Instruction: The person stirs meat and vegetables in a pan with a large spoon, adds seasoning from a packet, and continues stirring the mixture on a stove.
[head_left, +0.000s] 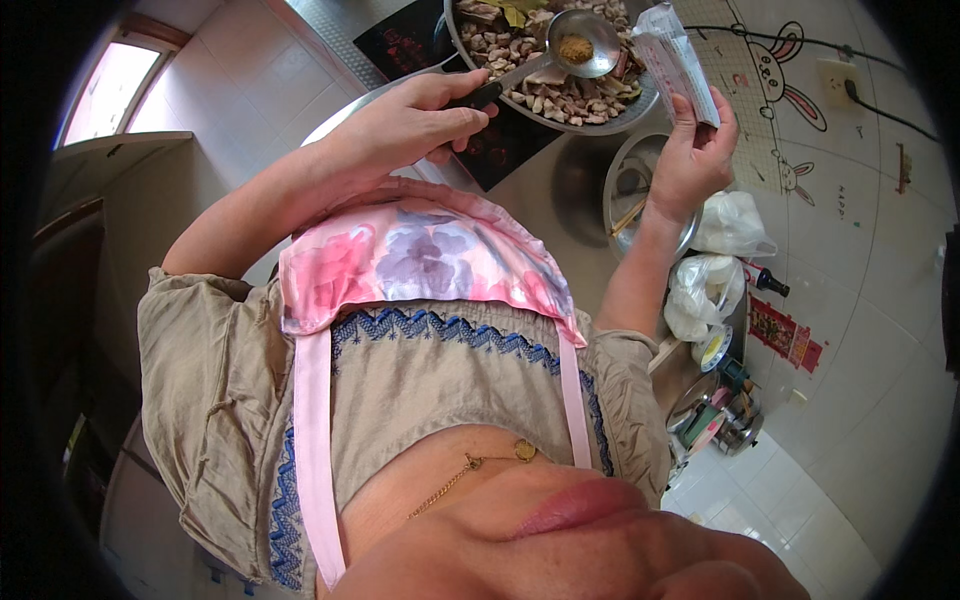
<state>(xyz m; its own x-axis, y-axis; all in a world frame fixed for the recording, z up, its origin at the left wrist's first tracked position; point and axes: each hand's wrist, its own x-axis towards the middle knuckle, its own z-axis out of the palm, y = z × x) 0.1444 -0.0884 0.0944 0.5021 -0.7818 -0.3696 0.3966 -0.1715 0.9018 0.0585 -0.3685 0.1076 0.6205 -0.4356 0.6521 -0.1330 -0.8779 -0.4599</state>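
My left hand (442, 112) grips the black handle of a metal ladle (585, 43). In the ladle's bowl lies a small heap of brown powder (576, 49). The ladle is over a wide pan (555, 127) that holds chopped pieces of what looks like meat (577, 103) and some dried leaves (517, 10). My right hand (697, 150) pinches the lower end of a whitish printed packet (671, 56) beside the ladle, at the pan's right edge. Whether the packet's far end is torn cannot be told.
The pan sits by a black cooktop (510, 146). Below my right wrist stands a metal pot (619, 169) with wooden chopsticks (628, 217). White plastic bags (705, 292), a dark bottle (772, 282) and jars line the tiled wall. A plugged cord (885, 116) runs along it.
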